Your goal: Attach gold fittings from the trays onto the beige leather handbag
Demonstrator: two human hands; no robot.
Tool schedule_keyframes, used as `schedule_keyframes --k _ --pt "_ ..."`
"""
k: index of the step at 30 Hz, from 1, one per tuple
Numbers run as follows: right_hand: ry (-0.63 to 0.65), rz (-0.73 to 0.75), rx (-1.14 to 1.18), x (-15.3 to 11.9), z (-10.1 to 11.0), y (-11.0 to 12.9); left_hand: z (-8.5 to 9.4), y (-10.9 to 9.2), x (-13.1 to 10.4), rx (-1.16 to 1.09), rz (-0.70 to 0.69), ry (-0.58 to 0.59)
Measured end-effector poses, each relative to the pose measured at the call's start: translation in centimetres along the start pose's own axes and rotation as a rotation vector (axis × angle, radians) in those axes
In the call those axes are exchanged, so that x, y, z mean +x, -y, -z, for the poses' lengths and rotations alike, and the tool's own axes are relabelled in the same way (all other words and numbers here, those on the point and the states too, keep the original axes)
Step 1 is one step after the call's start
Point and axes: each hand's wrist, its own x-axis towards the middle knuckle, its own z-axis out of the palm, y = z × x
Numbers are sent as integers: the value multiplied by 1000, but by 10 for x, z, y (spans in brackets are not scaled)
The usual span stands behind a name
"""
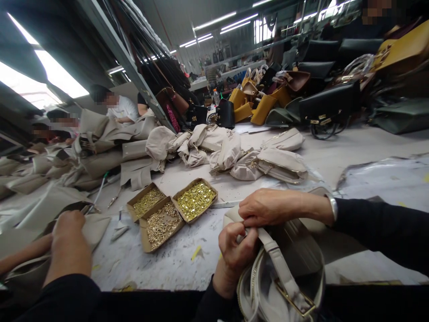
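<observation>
A beige handbag [275, 286] with a gold zip and a gold buckle lies at the table's near edge, below my hands. My left hand [236, 250] comes up from below, fingers curled and pinching the bag's strap near its end. From the right, my right hand [273, 206], with a silver bangle at the wrist, closes on the same spot of the strap. The two hands meet there, and the fingertips' exact hold is hidden. The strap [276, 259] runs down from my fingers to the buckle.
Cardboard trays [196, 200] of small gold metal pieces stand left of my hands. A co-worker's hand [69, 221] works on beige material at far left. Beige pouches [221, 150] lie behind, with yellow and black bags [264, 107] farther back. A green-tipped tool [102, 183] lies left.
</observation>
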Motion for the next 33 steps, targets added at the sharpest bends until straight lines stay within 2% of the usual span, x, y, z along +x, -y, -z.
schedule_keyframes --k 3,6,10,15,17,23,29,33 --pt "61 -82 -29 2 -1 4 1 0 0 11 -13 9" --pt "30 -116 -12 3 -7 0 2 0 2 3 -12 10" --pt "-38 -81 151 1 -10 -15 3 0 4 2 11 3" --pt "-20 5 389 -3 -3 -27 1 -1 8 -3 27 -22" --pt "-21 35 419 -5 -2 -28 0 -1 8 -8 31 -32" --pt "-45 76 271 -8 -3 -18 -1 0 10 -6 22 -33" --pt "-32 104 -105 -7 -3 -1 1 3 7 32 0 4" --pt "43 33 -92 0 -5 -3 -2 2 5 15 -9 -41"
